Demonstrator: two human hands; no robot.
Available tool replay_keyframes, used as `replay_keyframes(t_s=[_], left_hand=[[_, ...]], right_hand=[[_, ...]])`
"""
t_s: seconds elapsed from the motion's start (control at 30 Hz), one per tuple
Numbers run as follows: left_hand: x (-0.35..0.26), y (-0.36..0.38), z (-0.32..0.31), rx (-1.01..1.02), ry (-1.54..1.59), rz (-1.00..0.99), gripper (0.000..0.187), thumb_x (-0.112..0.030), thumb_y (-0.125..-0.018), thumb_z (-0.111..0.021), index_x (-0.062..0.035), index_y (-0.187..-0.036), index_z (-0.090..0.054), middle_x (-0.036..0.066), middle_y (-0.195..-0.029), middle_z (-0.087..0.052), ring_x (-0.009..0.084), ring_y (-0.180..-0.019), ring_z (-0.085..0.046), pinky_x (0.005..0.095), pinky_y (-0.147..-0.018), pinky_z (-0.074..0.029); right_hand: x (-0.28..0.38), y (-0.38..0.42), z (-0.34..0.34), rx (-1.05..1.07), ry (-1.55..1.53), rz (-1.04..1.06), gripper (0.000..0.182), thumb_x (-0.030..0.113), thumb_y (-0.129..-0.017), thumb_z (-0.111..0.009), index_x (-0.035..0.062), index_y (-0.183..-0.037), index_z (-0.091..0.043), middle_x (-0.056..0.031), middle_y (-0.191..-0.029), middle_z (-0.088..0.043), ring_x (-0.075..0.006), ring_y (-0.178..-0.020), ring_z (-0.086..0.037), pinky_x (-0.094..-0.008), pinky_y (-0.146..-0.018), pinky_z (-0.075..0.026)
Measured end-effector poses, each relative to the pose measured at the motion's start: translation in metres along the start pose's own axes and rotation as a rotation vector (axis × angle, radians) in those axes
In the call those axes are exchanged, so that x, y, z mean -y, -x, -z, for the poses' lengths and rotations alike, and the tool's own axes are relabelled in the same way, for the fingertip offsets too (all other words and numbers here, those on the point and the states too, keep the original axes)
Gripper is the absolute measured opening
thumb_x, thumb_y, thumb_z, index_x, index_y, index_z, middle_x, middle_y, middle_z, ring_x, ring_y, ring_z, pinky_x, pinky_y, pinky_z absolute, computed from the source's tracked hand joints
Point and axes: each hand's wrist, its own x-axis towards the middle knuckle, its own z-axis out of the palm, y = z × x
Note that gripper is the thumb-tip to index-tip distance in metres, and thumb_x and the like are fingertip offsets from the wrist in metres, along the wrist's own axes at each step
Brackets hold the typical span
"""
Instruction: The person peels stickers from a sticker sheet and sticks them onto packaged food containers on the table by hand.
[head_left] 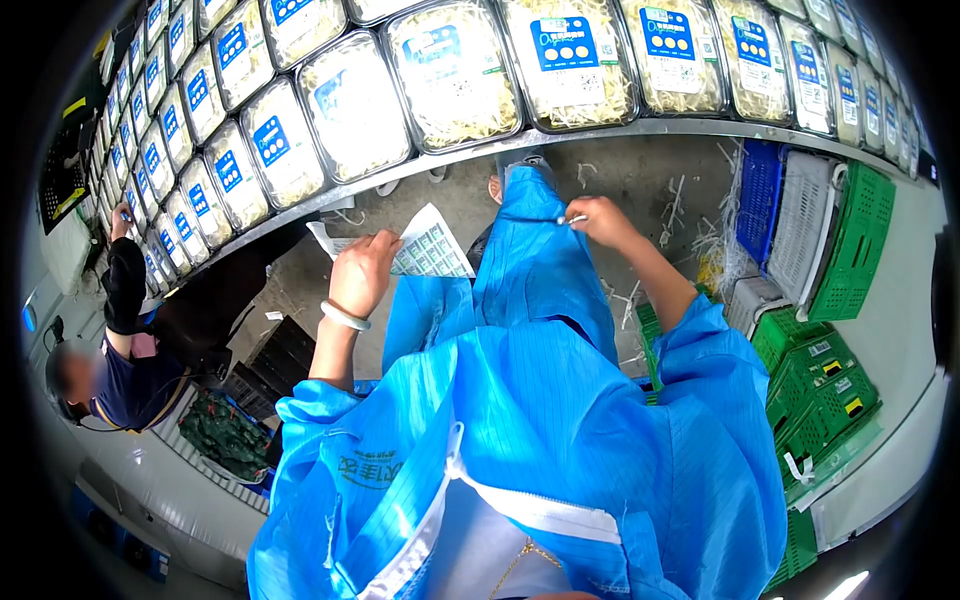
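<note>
My left hand (365,266), with a pale bangle at the wrist, is closed on a sheet of small green stickers (434,248) held above my lap. Over my blue-covered knee, my right hand (604,222) has its fingers pinched together. A small whitish thing (572,220) pokes out from between those fingertips, too small to identify. Ahead of both hands stand rows of clear-lidded trays of bean sprouts (455,110) with blue and white labels. Neither hand touches the trays.
The trays rest on a metal-edged table (700,127). Green crates (815,385) are stacked at the right, beside a white crate (800,215) and a blue crate (760,195). Another person (135,385) reaches to the trays at the left. Scraps litter the floor (640,180).
</note>
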Motion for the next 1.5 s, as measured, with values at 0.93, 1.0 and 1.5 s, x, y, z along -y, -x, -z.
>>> replay_keyframes(t_s=[0.93, 1.0, 1.5], left_hand=[[-0.001, 0.02, -0.018, 0.043, 0.022, 0.092, 0.011, -0.012, -0.091, -0.061, -0.0018, -0.093, -0.062, 0.019, -0.079, -0.065, 0.0357, -0.075, -0.065, 0.0432, -0.065, -0.05], [-0.002, 0.028, -0.018, 0.015, 0.029, 0.088, 0.011, -0.013, -0.091, -0.061, -0.0017, -0.093, -0.062, 0.019, -0.079, -0.065, 0.0358, -0.074, -0.065, 0.0433, -0.064, -0.05], [0.006, 0.092, -0.066, -0.083, 0.138, 0.258, 0.009, -0.013, -0.093, -0.06, -0.0032, -0.093, -0.061, 0.017, -0.074, -0.063, 0.035, -0.069, -0.064, 0.0424, -0.061, -0.05]], right_hand=[[0.032, -0.083, 0.004, -0.428, -0.169, 0.063, 0.02, 0.003, -0.078, -0.067, 0.0033, -0.097, -0.072, -0.0181, -0.091, -0.071, -0.0313, -0.082, -0.071, -0.0387, -0.075, -0.055], [0.041, -0.108, -0.001, -0.383, -0.295, 0.077, 0.021, 0.0, -0.078, -0.067, -0.0027, -0.099, -0.069, -0.0188, -0.093, -0.072, -0.0299, -0.081, -0.071, -0.0397, -0.074, -0.056], [0.006, -0.18, 0.075, -0.554, 0.465, -0.242, 0.032, 0.019, -0.099, -0.049, -0.0001, -0.124, -0.055, -0.0207, -0.116, -0.061, -0.0285, -0.104, -0.059, -0.0362, -0.089, -0.044]])
